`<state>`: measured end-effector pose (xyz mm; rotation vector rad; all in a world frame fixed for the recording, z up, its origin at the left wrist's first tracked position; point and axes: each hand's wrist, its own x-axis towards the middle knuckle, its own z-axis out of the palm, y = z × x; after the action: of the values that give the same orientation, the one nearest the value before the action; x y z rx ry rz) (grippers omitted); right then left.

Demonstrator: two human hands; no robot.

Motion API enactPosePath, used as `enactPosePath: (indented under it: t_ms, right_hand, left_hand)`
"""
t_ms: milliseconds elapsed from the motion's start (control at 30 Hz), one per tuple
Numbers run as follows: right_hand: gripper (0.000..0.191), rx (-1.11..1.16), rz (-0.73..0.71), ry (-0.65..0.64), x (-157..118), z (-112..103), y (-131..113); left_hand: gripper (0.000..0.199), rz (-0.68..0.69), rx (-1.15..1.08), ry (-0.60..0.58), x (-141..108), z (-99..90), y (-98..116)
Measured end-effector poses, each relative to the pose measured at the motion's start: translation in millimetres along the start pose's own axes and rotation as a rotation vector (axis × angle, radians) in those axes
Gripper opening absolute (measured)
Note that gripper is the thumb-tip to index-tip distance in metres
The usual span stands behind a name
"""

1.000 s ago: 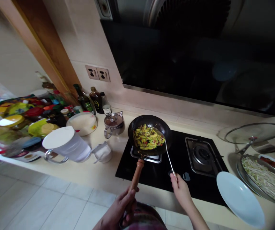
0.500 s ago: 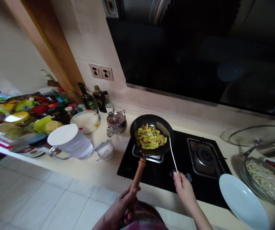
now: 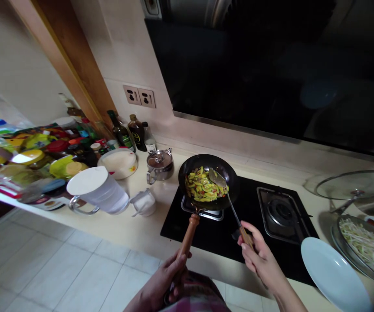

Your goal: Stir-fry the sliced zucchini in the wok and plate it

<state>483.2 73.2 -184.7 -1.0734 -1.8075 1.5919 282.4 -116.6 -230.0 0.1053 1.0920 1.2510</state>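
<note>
Nearest, in front of checked clothing [image 3: 195, 299], the person's left hand [image 3: 174, 275] is closed around the wooden handle [image 3: 188, 236] of a black pan. The right hand [image 3: 260, 255] holds the wooden grip of a spatula [image 3: 234, 210], thumb and fingers around it, its shaft slanting up and left over the pan's rim. To the right of that hand, a pale oval plate [image 3: 335, 273] lies at the counter's front, beside the black stove [image 3: 174, 227]. Beyond the hands, the pan [image 3: 231, 173] sits over the left burner, and the burner [image 3: 280, 212] on the right bears no pot. Inside the pan are yellow-green pieces of food [image 3: 201, 186] with red bits; the spatula's blade rests among them, toward the right side. Left of the stove stand a small tub of white powder [image 3: 146, 206] and a clear jug [image 3: 104, 195] with a white lid; a steel pot [image 3: 161, 164] is farther back. On the right, a bowl [image 3: 336, 240] holds bean sprouts [image 3: 365, 242], with a glass lid [image 3: 357, 190] behind it. Farther off, bottles [image 3: 137, 132] stand near the wall, below two sockets [image 3: 139, 96].
</note>
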Motion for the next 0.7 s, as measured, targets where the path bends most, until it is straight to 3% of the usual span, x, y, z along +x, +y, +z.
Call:
enactPosePath:
  t_ms: [100, 167, 300, 500, 700]
  right_hand:
    - [0.021, 0.167, -0.046, -0.217, -6, -3, -24]
    - [0.023, 0.145, -0.163, -0.264, -8, -3, -33]
    - [0.018, -0.096, -0.217, -0.256, -2, 1, -34]
    - [0.015, -0.501, -0.289, -0.121, 34, 8, -9]
    - [0.026, -0.707, -0.263, -0.164, 52, 16, 3]
  left_hand:
    - [0.044, 0.003, 0.000, 0.002, -1, 0.7, 1]
    - [0.046, 0.002, -0.002, 0.001, -1, 0.9, 1]
    - [0.049, 0.009, -0.005, 0.000, -2, 1.6, 2]
    - [0.052, 0.013, 0.028, 0.037, -3, 2.9, 2]
    - [0.055, 0.075, 0.089, 0.114, -7, 7.2, 5]
